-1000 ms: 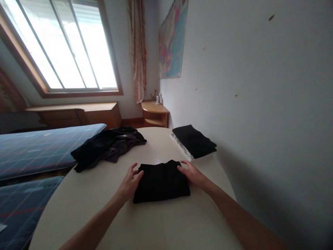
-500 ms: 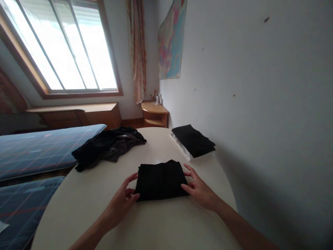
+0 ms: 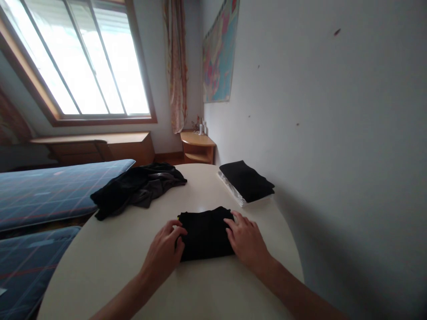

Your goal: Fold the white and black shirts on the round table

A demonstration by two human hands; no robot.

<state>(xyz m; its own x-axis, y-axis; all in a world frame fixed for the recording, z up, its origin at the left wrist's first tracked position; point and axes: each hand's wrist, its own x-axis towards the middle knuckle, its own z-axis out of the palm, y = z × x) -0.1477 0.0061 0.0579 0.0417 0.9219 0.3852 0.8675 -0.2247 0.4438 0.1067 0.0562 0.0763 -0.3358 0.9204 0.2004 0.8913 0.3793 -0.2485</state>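
Observation:
A folded black garment (image 3: 205,238) lies as a flat rectangle on the white round table (image 3: 203,293). On its left edge rests my left hand (image 3: 165,246), fingers bent and thumb apart from them. My right hand (image 3: 248,240) lies over the right edge, its fingertips and thumb spread on the cloth. Both hands touch the garment from above without lifting it. A speck of yellow shows at its upper left corner.
A crumpled black and grey garment (image 3: 140,186) lies at the table's far left. Another folded black cloth (image 3: 247,180) sits on clear plastic packaging (image 3: 231,189) at the far right. Blue plaid mattresses (image 3: 50,191) stand left of the table; a wall (image 3: 350,169) runs along the right.
Both hands have moved inward from beside the folded garment onto its left and right edges. The garment stays in nearly the same place.

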